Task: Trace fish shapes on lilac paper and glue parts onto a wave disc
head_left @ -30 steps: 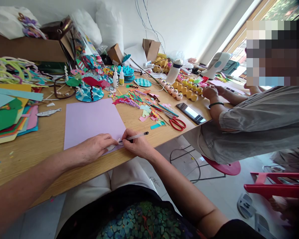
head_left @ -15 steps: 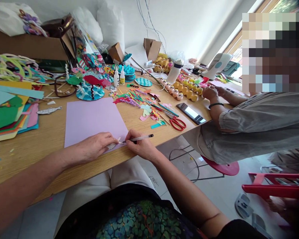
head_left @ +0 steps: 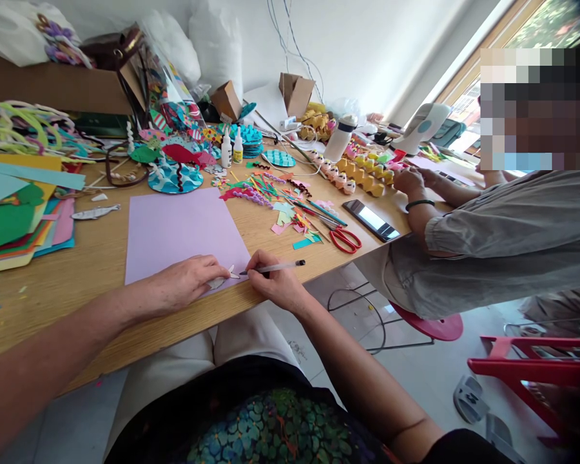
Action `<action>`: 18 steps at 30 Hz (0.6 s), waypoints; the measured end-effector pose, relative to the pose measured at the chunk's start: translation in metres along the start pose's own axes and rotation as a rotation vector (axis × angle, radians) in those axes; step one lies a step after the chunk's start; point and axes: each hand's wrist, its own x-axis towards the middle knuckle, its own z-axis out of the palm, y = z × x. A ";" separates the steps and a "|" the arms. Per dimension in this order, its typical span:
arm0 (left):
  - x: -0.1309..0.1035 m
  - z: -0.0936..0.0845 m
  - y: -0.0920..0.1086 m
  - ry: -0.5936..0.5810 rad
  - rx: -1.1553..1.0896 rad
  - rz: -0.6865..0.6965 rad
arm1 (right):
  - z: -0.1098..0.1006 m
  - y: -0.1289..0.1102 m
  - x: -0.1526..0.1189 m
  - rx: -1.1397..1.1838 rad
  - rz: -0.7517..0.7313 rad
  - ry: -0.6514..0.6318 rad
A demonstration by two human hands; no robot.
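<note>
A small white fish cutout (head_left: pixel 217 283) lies at the near right corner of a sheet of purple paper (head_left: pixel 178 225). The fingertips of my left hand (head_left: pixel 192 277), held together, press it down and cover part of it; its tail shows beyond them. In my right hand (head_left: pixel 274 279) is a pen (head_left: pixel 290 264) with a clear barrel and dark end, its tip on the purple paper close beside the tail. Another fish cutout (head_left: pixel 96 212), grey and white, rests on the table left of the sheet.
Red-handled scissors (head_left: pixel 345 240) and a phone (head_left: pixel 371 220) lie to the right, near paper scraps (head_left: pixel 285 216). Coloured paper (head_left: pixel 53 232) is stacked at left. Glue bottles (head_left: pixel 226 149) and a blue fish craft (head_left: pixel 176 180) stand behind. A co-worker's hands (head_left: pixel 410 180) handle something at right.
My right hand and the pen have shifted slightly to the right, and the pen tip is a little farther from the left fingertips. My left hand stays in place.
</note>
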 end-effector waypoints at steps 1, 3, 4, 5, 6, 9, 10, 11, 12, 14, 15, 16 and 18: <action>0.000 0.000 0.000 -0.004 -0.002 -0.003 | 0.001 0.000 0.001 0.002 -0.007 -0.005; 0.000 0.000 0.000 -0.011 -0.005 -0.010 | 0.004 -0.001 0.003 -0.001 -0.022 -0.011; 0.000 0.000 0.000 -0.012 -0.007 -0.013 | 0.005 -0.001 0.005 -0.004 -0.027 -0.014; 0.000 0.000 0.000 -0.011 -0.007 -0.015 | 0.006 -0.002 0.006 -0.008 -0.032 -0.015; 0.000 0.001 0.000 -0.009 -0.007 -0.013 | 0.007 -0.002 0.006 -0.013 -0.037 -0.017; -0.001 0.002 -0.002 0.005 -0.010 0.001 | 0.008 -0.004 0.008 -0.029 -0.032 -0.023; -0.001 0.002 -0.002 0.009 -0.011 0.004 | 0.008 -0.004 0.008 -0.033 -0.024 -0.026; -0.001 0.003 -0.002 0.013 -0.012 0.006 | 0.008 -0.004 0.008 -0.035 -0.018 -0.029; -0.001 0.003 -0.003 0.016 -0.012 0.007 | 0.008 -0.005 0.008 -0.036 -0.015 -0.033; -0.001 0.003 -0.003 0.021 -0.011 0.010 | 0.008 -0.005 0.008 -0.037 -0.017 -0.036; -0.001 0.004 -0.003 0.022 -0.010 0.012 | 0.008 -0.005 0.008 -0.037 -0.021 -0.035; -0.001 0.004 -0.003 0.022 -0.008 0.014 | 0.008 -0.005 0.008 -0.037 -0.025 -0.032; -0.002 0.004 -0.003 0.022 -0.004 0.014 | 0.009 -0.006 0.008 -0.037 -0.031 -0.025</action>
